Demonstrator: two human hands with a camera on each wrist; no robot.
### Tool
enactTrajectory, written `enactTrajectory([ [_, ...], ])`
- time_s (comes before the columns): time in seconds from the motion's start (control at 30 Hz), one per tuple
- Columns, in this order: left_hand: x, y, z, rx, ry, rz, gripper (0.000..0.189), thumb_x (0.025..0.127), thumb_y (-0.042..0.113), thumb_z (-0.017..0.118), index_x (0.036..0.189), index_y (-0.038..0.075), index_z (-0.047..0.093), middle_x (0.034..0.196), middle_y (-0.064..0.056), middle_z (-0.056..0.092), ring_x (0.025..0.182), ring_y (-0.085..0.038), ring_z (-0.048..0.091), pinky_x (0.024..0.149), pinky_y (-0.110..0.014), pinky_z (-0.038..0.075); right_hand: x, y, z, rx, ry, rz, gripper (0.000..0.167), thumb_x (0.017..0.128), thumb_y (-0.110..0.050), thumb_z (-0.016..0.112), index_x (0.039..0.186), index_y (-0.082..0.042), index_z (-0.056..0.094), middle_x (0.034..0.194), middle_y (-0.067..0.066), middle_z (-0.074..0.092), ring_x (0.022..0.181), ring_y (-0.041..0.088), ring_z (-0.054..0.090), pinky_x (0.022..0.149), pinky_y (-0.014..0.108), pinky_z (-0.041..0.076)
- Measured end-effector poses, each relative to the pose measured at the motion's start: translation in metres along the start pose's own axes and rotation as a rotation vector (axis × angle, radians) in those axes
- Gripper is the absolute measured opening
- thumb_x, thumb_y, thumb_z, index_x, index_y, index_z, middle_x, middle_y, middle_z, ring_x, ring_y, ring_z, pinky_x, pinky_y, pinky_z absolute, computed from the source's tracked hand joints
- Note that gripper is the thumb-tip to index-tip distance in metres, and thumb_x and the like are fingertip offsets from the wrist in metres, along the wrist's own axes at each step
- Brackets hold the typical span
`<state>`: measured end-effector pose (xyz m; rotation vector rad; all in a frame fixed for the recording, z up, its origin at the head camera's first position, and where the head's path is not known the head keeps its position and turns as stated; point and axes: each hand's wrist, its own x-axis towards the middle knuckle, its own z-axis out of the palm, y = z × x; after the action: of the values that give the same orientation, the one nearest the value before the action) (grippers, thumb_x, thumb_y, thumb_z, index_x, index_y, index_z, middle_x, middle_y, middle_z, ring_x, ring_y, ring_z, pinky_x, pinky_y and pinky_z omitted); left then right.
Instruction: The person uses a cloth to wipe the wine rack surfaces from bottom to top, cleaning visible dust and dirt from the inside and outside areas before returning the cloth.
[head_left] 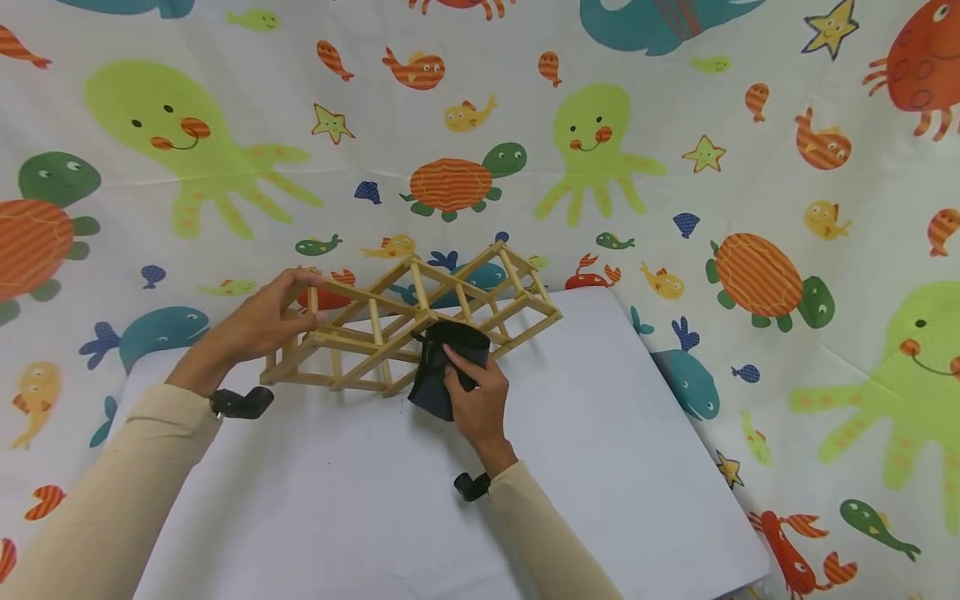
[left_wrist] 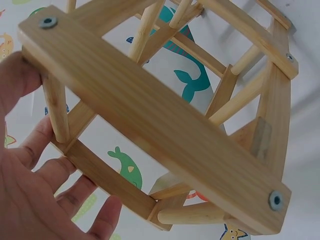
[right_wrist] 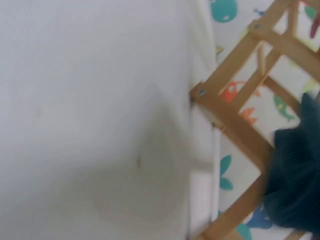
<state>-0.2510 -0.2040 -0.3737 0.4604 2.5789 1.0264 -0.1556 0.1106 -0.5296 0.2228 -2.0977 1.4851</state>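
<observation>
A wooden lattice rack (head_left: 418, 286) of flat slats and round dowels, probably a folding wine rack, stands across the back of the white table. My left hand (head_left: 262, 321) holds its left end. In the left wrist view, the thumb is at a corner of the bolted slat (left_wrist: 150, 118) and the fingers (left_wrist: 55, 172) reach around a dowel and lower slat. My right hand (head_left: 480, 400) grips a dark cloth (head_left: 431, 387) against the rack's front, near the middle. The right wrist view shows the dark blue cloth (right_wrist: 295, 180) blurred beside the slats (right_wrist: 232, 117); that hand is out of view there.
The white tabletop (head_left: 600, 500) extends in front of the rack and to its right, with a few tiny dark specks near the cloth. Behind and around it hangs a sheet (head_left: 495, 108) printed with sea animals. Dark wrist straps (head_left: 243, 404) sit at both cuffs.
</observation>
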Motion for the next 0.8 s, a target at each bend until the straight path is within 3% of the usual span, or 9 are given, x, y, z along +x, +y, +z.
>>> enactTrajectory([
  [0.1, -0.001, 0.0, 0.0, 0.001, 0.001, -0.005, 0.071, 0.106, 0.035, 0.068, 0.161, 0.01, 0.03, 0.178, -0.023, 0.012, 0.159, -0.058, 0.018, 0.117, -0.085, 0.02, 0.001, 0.002, -0.004, -0.097, -0.026, 0.094, 0.037, 0.094, -0.01, 0.076, 0.126, -0.029, 0.079, 0.131, 0.007, 0.072, 0.12, 0.022, 0.07, 0.095, 0.041, 0.061],
  [0.17, -0.001, 0.0, -0.001, -0.002, -0.002, 0.003, 0.072, 0.106, 0.035, 0.068, 0.161, 0.009, 0.03, 0.178, -0.022, 0.009, 0.159, -0.057, 0.018, 0.118, -0.084, 0.02, 0.002, 0.0, -0.01, -0.131, -0.059, 0.107, 0.038, 0.093, -0.01, 0.076, 0.124, -0.032, 0.08, 0.13, 0.006, 0.073, 0.118, 0.021, 0.07, 0.094, 0.04, 0.06],
  [0.33, -0.001, 0.0, -0.004, -0.012, 0.004, 0.047, 0.067, 0.107, 0.027, 0.067, 0.16, 0.008, 0.031, 0.179, -0.02, 0.007, 0.16, -0.055, 0.021, 0.118, -0.083, 0.022, 0.019, -0.019, -0.033, -0.01, -0.067, -0.027, 0.037, 0.093, -0.009, 0.077, 0.127, -0.025, 0.079, 0.134, 0.008, 0.072, 0.121, 0.024, 0.07, 0.1, 0.043, 0.06],
  [0.47, -0.001, -0.001, -0.004, -0.046, 0.01, 0.059, 0.064, 0.107, 0.023, 0.066, 0.159, 0.009, 0.031, 0.179, -0.019, 0.01, 0.161, -0.054, 0.019, 0.118, -0.084, 0.021, 0.053, -0.041, -0.047, 0.048, -0.051, -0.111, 0.04, 0.093, -0.011, 0.082, 0.131, -0.021, 0.077, 0.136, 0.008, 0.07, 0.123, 0.025, 0.069, 0.098, 0.043, 0.061],
  [0.67, 0.0, -0.006, -0.001, -0.048, 0.022, 0.063, 0.066, 0.107, 0.025, 0.067, 0.16, 0.008, 0.031, 0.178, -0.022, 0.011, 0.161, -0.055, 0.015, 0.119, -0.083, 0.019, 0.113, -0.058, -0.045, 0.078, -0.059, -0.095, 0.042, 0.094, -0.005, 0.079, 0.131, -0.024, 0.077, 0.142, 0.009, 0.064, 0.127, 0.025, 0.064, 0.096, 0.046, 0.062],
  [0.8, 0.001, -0.005, 0.003, -0.054, 0.016, 0.059, 0.065, 0.107, 0.025, 0.067, 0.16, 0.009, 0.032, 0.179, -0.02, 0.011, 0.161, -0.055, 0.015, 0.12, -0.083, 0.018, 0.146, -0.059, -0.041, 0.051, -0.027, -0.105, 0.043, 0.095, -0.001, 0.076, 0.129, -0.026, 0.078, 0.137, 0.012, 0.066, 0.124, 0.026, 0.065, 0.095, 0.044, 0.063],
])
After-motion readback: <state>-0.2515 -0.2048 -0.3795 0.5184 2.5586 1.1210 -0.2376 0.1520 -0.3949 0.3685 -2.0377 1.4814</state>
